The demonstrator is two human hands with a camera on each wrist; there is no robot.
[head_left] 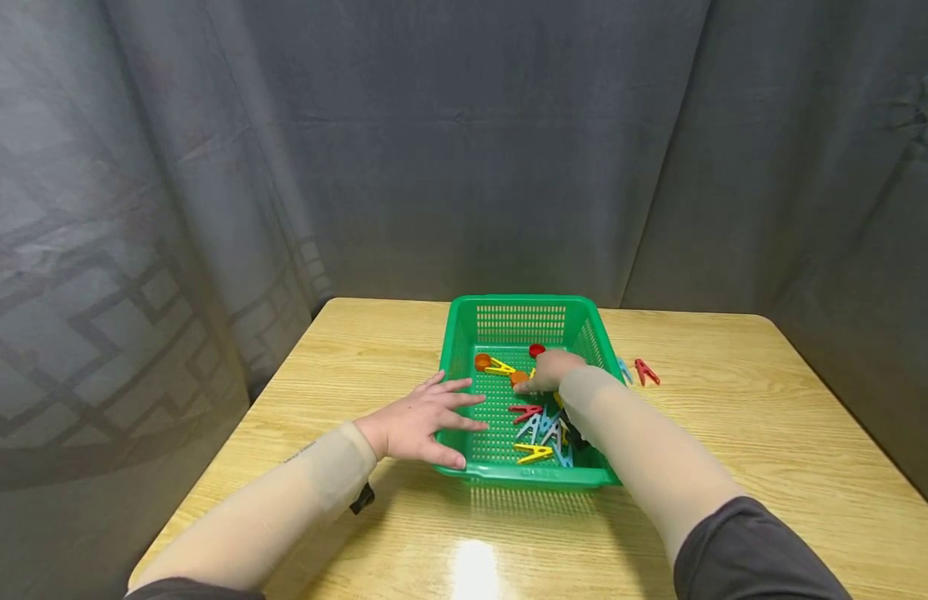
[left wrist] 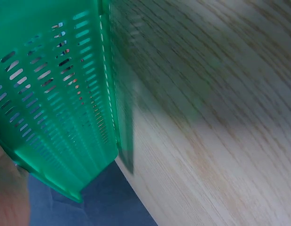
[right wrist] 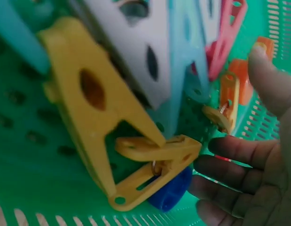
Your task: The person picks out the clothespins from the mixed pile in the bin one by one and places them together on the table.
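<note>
Clearly the right hand is nearer, fingers loosely parted: the orange cap lies by its thumb, below-right of frame centre in the green basket (the left hand splays at the left rim).

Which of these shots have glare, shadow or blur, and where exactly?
Head view: a bright white glare spot on the table, on the near side of the green basket; left wrist view: dim, with a soft-edged shadow across the tabletop beside the basket; right wrist view: the big yellow clothespin nearest the camera looks soft, as does the blue one at the left edge.
</note>
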